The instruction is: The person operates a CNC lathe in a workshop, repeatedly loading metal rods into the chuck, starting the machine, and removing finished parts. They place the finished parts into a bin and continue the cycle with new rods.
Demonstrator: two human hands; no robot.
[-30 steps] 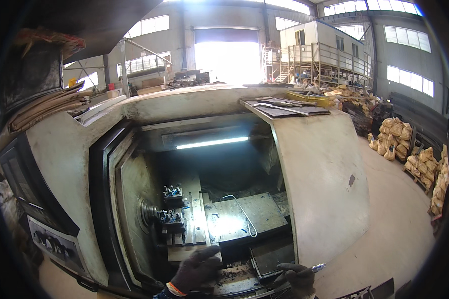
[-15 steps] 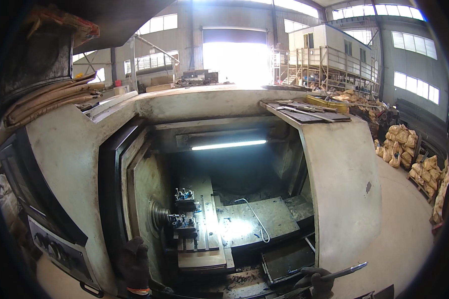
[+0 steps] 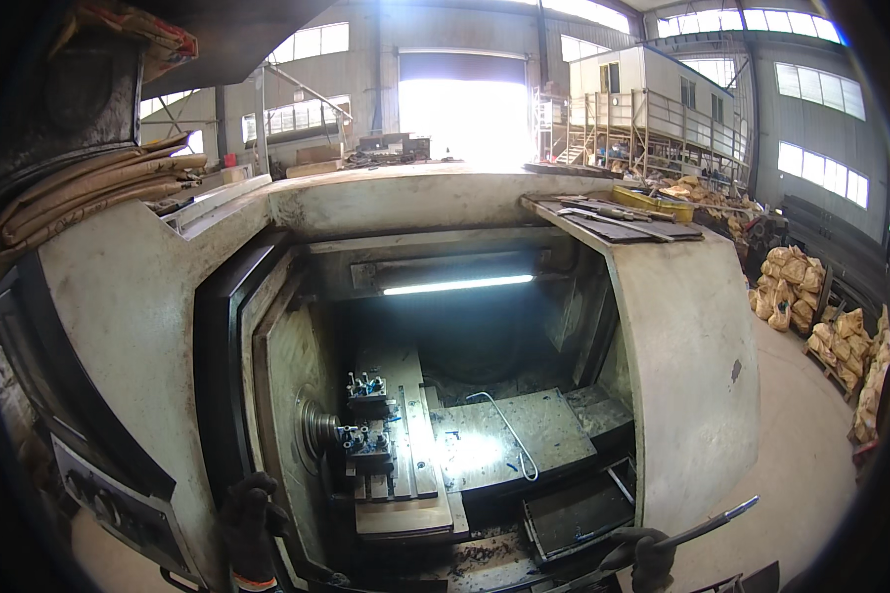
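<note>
Right gloved hand, front right of lathe: grip clenched around metal rod; left gloved hand, lathe's front left: grip, cannot tell.

L & R hands in dk. gloves, matte fabric look, thin orange band at L cuff

A slim, grey metal rod-shaped tool juts from the gloved right hand, its far end tilted upward; a worn, off-white metal machine housing stands open beyond it and the gloved left hand.
</note>
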